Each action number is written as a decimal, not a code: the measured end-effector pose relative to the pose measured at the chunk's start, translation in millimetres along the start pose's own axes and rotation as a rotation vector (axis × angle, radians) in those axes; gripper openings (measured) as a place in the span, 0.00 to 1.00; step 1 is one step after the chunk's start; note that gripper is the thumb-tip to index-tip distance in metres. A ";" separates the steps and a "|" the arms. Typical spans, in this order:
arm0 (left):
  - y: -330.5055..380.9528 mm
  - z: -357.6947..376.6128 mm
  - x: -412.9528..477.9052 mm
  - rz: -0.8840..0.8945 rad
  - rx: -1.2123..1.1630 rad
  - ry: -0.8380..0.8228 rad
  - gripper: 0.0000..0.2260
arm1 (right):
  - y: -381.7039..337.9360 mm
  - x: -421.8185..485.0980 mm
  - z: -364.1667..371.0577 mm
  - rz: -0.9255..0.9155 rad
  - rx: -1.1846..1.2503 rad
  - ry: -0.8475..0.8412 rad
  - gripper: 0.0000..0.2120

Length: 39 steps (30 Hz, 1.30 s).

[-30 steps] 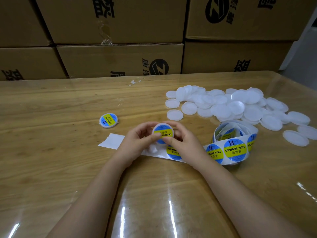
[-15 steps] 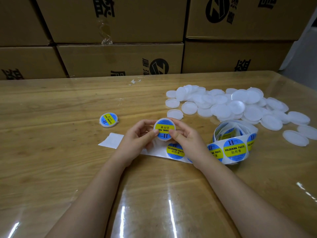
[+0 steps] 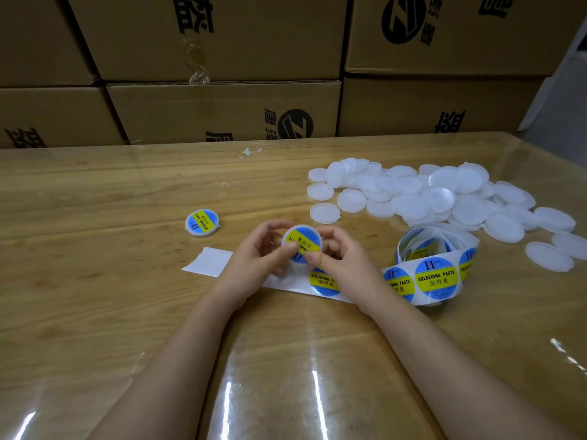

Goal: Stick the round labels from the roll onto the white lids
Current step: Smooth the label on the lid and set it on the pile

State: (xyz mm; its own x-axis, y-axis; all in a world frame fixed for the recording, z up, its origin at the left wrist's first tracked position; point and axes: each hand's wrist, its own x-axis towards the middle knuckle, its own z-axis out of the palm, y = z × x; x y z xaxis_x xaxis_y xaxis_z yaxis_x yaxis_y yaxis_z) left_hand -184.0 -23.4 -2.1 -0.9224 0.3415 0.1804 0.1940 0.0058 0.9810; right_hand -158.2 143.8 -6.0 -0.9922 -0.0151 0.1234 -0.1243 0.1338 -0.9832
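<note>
A white lid [image 3: 301, 244], already faced with a blue-and-yellow round label, is being gripped just above the surface [image 3: 95, 296] by both hands. The left hand [image 3: 260, 262] is curled round its left edge with the thumb pressing on the label. The right hand [image 3: 346, 265] is pinching its right edge, thumb likewise on the face. The lid is being held tilted toward the camera, and the step in hand is judged to be the smoothing-down of the label.

The next move is judged to call for this lid being set down, probably near the finished lid [image 3: 202, 222] lying well apart to the left. A fresh one is then to be taken from the pile of bare lids [image 3: 444, 198] at the far right. The next label [image 3: 324, 282] is lying on the backing strip [image 3: 208, 261] just under the right hand, so a clean peel from one edge is being called for. The roll [image 3: 435, 268] is standing to the right, near the pile.

The fingers behind the lid are being hidden by it, and much of the label's print is being covered by the thumbs. Whether the label is seated flat at its rim cannot be told. The middle of the strip is being masked by the hands, and the outermost lids are being cut off at the right edge.
</note>
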 end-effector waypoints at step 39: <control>-2.6 1.2 0.6 0.000 0.107 0.048 0.16 | -4.8 -2.1 -0.3 0.044 0.052 -0.045 0.04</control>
State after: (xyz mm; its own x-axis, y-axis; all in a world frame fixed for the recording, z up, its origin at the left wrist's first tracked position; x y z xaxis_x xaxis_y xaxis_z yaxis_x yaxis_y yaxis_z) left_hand -184.7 -22.1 -4.7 -0.9368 0.2962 0.1862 0.2264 0.1073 0.9681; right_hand -155.6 143.5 -1.6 -0.9957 -0.0546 0.0750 -0.0794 0.0834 -0.9933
